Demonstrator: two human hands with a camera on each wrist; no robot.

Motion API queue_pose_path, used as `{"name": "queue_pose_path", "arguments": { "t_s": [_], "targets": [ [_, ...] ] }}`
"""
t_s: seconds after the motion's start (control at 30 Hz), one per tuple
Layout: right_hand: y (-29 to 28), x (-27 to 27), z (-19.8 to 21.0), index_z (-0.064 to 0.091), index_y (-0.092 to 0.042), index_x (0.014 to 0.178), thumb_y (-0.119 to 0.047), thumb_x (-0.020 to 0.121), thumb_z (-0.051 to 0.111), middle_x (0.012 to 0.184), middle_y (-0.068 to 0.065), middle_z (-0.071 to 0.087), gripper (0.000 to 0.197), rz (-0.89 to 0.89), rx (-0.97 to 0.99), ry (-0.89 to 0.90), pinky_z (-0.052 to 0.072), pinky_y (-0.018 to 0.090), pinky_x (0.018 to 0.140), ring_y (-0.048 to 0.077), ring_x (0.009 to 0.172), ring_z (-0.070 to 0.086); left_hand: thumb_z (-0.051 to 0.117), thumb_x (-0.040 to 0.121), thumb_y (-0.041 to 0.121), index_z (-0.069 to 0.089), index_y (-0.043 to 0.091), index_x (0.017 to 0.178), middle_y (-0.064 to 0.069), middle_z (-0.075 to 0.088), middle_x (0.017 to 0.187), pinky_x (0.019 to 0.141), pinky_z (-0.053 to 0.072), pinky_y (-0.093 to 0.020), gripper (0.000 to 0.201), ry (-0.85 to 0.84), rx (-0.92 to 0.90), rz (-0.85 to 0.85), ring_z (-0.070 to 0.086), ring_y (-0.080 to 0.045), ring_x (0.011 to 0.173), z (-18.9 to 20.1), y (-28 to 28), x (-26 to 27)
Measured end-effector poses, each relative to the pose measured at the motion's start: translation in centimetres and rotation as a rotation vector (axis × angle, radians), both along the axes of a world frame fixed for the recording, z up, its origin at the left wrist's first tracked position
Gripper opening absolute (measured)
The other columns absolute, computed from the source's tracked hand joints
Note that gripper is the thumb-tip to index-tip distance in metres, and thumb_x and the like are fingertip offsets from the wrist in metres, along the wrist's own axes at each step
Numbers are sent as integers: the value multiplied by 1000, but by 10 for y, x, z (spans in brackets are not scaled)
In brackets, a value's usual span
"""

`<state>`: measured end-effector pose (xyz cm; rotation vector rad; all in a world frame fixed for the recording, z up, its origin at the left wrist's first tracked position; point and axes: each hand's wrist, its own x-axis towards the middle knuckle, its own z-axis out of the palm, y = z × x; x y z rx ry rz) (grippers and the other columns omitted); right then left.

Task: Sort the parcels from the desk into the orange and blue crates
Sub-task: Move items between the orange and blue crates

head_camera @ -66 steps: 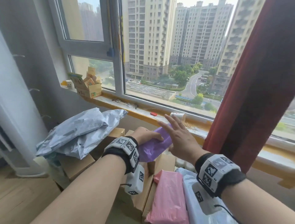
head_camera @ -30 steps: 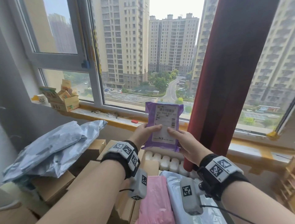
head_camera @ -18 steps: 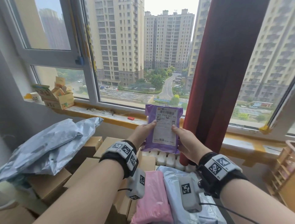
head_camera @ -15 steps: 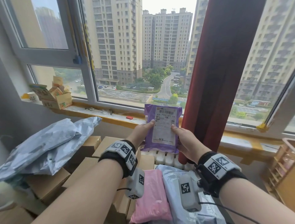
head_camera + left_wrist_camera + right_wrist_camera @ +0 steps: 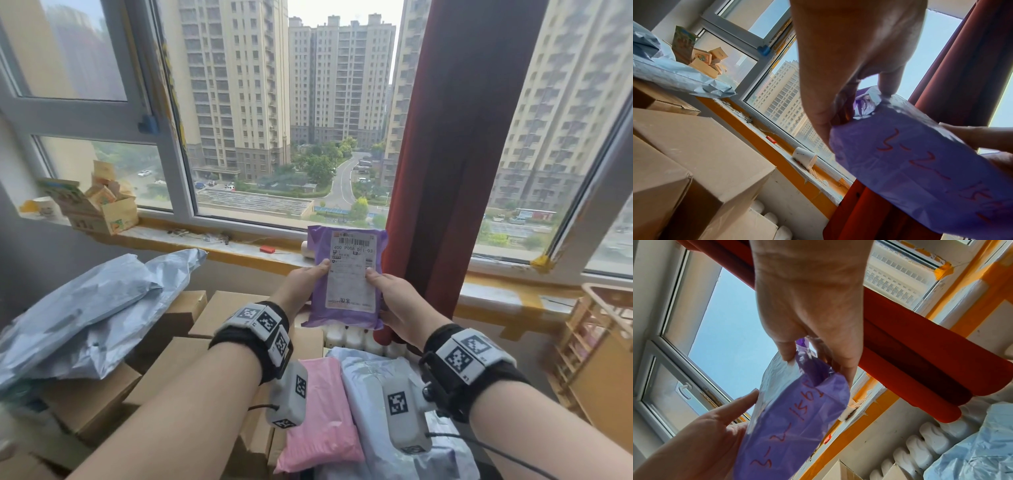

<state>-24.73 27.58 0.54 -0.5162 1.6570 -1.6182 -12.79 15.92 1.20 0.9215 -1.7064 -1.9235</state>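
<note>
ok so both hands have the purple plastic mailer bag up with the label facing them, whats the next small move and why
Probably swing it right and down toward the orange slatted crate, the only crate in view. The left hand and right hand pinch the purple plastic mailer bag upright, its white shipping label facing the person, so reading looks possible now. Which crate it belongs in I cannot tell.
</note>
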Motion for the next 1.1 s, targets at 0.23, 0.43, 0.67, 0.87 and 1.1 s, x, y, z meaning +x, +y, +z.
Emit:
{"name": "queue_pose_path", "arguments": {
  "t_s": [0.23, 0.43, 0.67, 0.87, 1.1],
  "targets": [
    [12, 5, 0, 56, -4, 127, -32, 104, 47, 117, 16, 69, 37, -24, 31, 8, 51, 38, 71, 36, 108, 65, 46, 99, 44, 61, 9, 122, -13, 69, 110, 82, 54, -38, 44, -31, -14, -56, 65, -31, 97, -9, 1, -3],
    [24, 8, -6, 55, -4, 129, -30, 104, 48, 115, 15, 70, 37, -82, 30, -23, 58, 37, 65, 26, 90, 69, 47, 98, 44, 60, 6, 122, -14, 68, 110, 81, 54, -37, 47, -44, -9, -106, 66, -30, 96, -19, 5, -9],
    [45, 11, -19, 55, -7, 131, -31, 103, 50, 116, 11, 70, 37, -174, 60, -56, 58, 43, 74, 29, 100, 68, 50, 97, 44, 62, 7, 120, -12, 69, 106, 79, 56, -37, 45, -53, 13, -196, 67, -28, 92, -35, 18, -14],
    [75, 15, -36, 57, -8, 127, -32, 103, 50, 115, 11, 70, 35, -294, 80, -42, 53, 34, 63, 26, 88, 68, 51, 97, 44, 64, 7, 119, -13, 69, 113, 88, 53, -38, 44, -60, 12, -294, 66, -30, 102, -49, 38, -26],
    [133, 14, -50, 62, -7, 121, -37, 100, 54, 111, 13, 72, 37, -454, 70, -23, 59, 35, 65, 28, 91, 72, 62, 91, 39, 62, 10, 120, -8, 71, 110, 80, 57, -35, 41, -37, 50, -431, 69, -26, 99, -67, 91, -44]
  ]
}}
